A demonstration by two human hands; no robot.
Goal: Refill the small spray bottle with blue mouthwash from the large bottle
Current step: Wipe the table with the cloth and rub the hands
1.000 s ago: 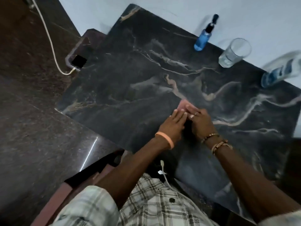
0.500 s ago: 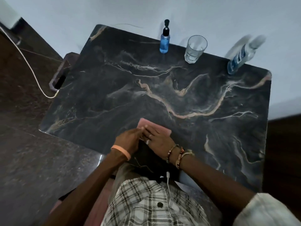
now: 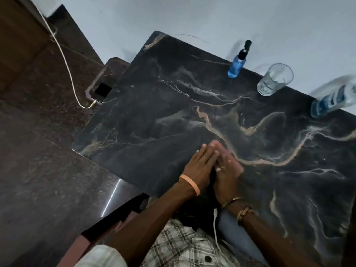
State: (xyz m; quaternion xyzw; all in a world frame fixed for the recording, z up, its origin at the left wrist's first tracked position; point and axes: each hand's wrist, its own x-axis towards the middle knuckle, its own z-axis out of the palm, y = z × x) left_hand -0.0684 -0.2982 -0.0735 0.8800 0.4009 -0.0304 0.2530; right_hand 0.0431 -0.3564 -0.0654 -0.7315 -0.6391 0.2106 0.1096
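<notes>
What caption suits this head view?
Left hand and right hand lie flat on the dark marble table; small blue spray bottle, clear glass and large clear mouthwash bottle stand untouched.

Small spray bottle (image 3: 237, 63) upright, blue-filled; large bottle (image 3: 334, 98) blurred, far right.

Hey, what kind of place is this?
Probably a room in a home: a dark marble table against a plain wall, a drinking glass on it, and a phone plugged in beside it.

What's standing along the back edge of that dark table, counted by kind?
Bottles: 2, the small spray bottle and the large bottle.
Glasses: 1, the clear glass.
Total: 3.
</notes>
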